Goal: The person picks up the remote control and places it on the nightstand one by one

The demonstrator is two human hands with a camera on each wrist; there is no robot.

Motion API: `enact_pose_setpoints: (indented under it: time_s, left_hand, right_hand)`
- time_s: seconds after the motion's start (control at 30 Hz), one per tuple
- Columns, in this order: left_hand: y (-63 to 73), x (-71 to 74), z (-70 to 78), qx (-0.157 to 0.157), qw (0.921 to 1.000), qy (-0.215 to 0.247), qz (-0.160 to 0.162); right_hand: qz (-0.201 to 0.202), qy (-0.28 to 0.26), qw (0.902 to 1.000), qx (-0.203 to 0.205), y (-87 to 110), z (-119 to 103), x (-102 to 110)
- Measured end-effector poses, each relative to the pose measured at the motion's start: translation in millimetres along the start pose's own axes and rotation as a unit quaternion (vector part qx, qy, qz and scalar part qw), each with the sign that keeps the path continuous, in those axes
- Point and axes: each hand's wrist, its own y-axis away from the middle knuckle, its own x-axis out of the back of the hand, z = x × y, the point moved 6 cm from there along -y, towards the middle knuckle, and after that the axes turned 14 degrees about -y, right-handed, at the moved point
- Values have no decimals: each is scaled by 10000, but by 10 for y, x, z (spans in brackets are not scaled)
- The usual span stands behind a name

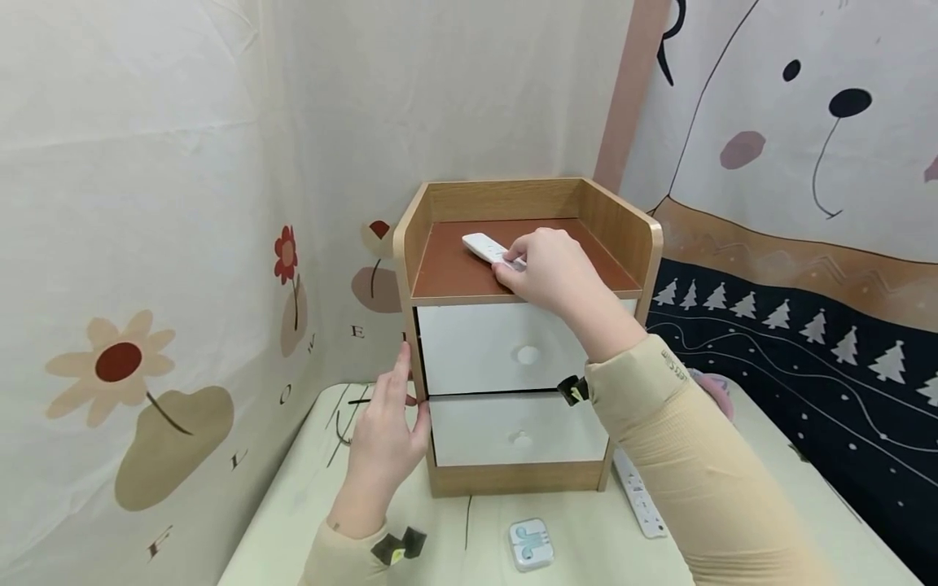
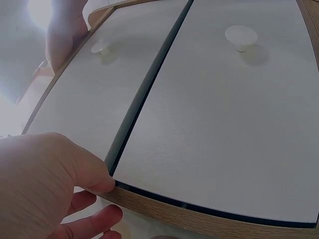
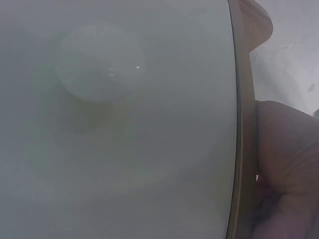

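Observation:
A small wooden cabinet (image 1: 516, 478) with two white drawers stands on the pale cloth. Over its brown top shelf (image 1: 447, 273), my right hand (image 1: 550, 264) pinches the near end of a slim white bar (image 1: 479, 244) with a rounded far end and small markings; its exact kind is unclear. My left hand (image 1: 388, 439) rests against the cabinet's left side, fingers extended, thumb at the front edge between the upper drawer (image 1: 469, 350) and lower drawer (image 1: 469, 435). In the right wrist view the bar is hidden, and part of the right hand (image 3: 286, 164) shows past the shelf edge.
A clear case with earphones (image 1: 531, 544) lies in front of the cabinet. A white power strip (image 1: 641, 500) lies to its right, partly behind my right sleeve. Something pink (image 1: 714, 395) sits farther right. Printed cloth hangs at the left, back and right.

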Motion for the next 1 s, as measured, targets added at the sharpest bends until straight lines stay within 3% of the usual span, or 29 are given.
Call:
enact_pose_setpoints:
  time_s: [0.47,1.0]
  left_hand:
    - [13,-4,19,53,10000,2,-43]
    - [20,-12,16,-8,10000,-8,43]
  right_hand:
    - [-303,477,9984,78,-293,-79,-189]
    - [-1023,350,9936,-319,-351,18,-308]
